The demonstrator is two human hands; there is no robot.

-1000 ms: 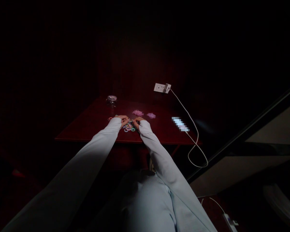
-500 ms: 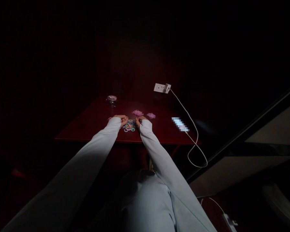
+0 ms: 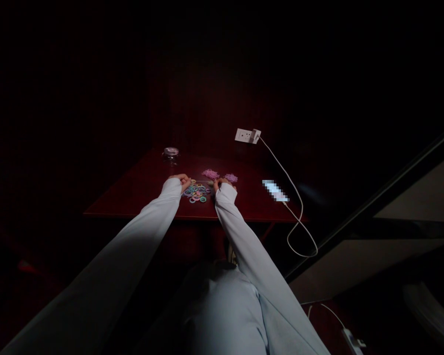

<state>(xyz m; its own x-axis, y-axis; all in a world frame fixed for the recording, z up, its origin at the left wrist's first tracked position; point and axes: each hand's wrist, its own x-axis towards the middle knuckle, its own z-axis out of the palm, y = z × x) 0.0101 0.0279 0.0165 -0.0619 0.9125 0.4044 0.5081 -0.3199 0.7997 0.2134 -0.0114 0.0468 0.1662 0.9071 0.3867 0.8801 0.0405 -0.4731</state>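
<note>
A small heap of colourful ring-shaped bands, like hair ties [image 3: 197, 192], lies on the dark red table between my hands. At its left edge, my left hand [image 3: 182, 180] is closed, thumb and fingers drawn together. Opposite it, my right hand [image 3: 221, 184] is also closed, its fingertips near a small yellowish bit. A faint pale line seems to span the gap between them, but what either hand pinches is too small and dark to name. Just behind the right hand are two little piles of thin strands, one pink [image 3: 210, 174] and one purple-pink [image 3: 231, 177].
A clear lidded jar [image 3: 170, 152] stands at the back left of the table [image 3: 126, 197]. To the right lies a lit phone [image 3: 274, 190], its white cable [image 3: 289, 175] looping past the table edge up to a wall socket [image 3: 244, 135]. A power strip [image 3: 352, 341] is low at right.
My hands have moved apart: the left slightly leftward, the right slightly rightward. More of the hair-tie heap shows between them. Both hands remain closed.
</note>
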